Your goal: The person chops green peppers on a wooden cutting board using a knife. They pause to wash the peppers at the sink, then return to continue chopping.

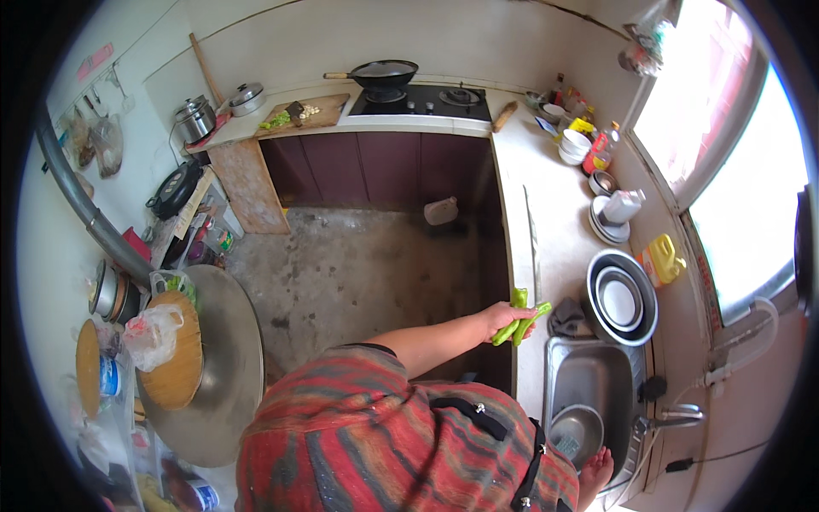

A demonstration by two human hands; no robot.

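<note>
My left hand grips a small bunch of long green peppers over the front edge of the counter, just short of the stainless steel sink. Pale tips show on some of them. Low in the sink sits a round metal bowl, with a greenish patterned patch visible inside it. Beside the bowl, at the sink's near end, my right hand is turned up with its fingers loosely bent and nothing seen in it. My striped sleeve and shirt hide the rest of that arm.
Nested basins and a dark cloth lie beyond the sink; a faucet rises at its back. Bowls and bottles line the window wall. A wok stands on the gas stove, beside a cutting board with a cleaver. Behind me is a round metal tabletop.
</note>
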